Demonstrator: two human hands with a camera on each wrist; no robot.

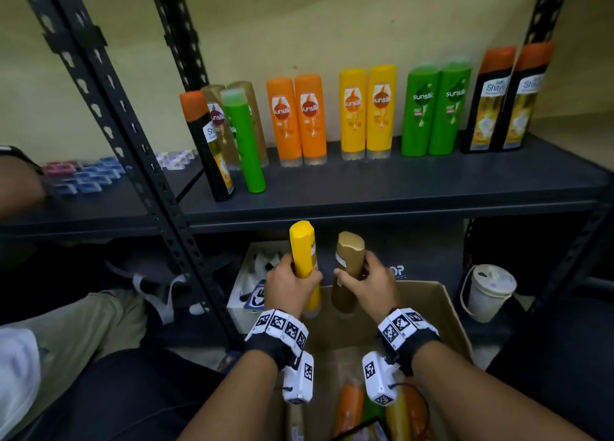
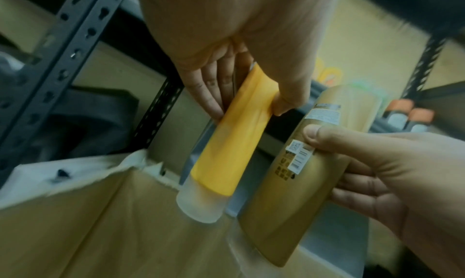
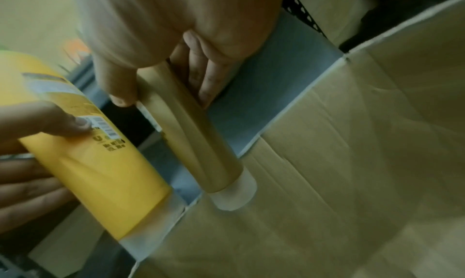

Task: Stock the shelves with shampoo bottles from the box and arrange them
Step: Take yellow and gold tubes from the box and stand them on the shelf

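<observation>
My left hand grips a yellow shampoo bottle, held cap-down above the open cardboard box. My right hand grips a gold shampoo bottle beside it, also cap-down. In the left wrist view the yellow bottle lies between thumb and fingers, with the gold bottle to its right. In the right wrist view fingers wrap the gold bottle, and the yellow bottle is at the left. More bottles lie in the box. The dark shelf above carries paired orange, yellow, green and black bottles.
At the shelf's left, a black bottle and a green bottle stand tilted before gold ones. A slotted black upright rises left of the box. A white bucket sits right. Small coloured packets lie far left, near another person's arm.
</observation>
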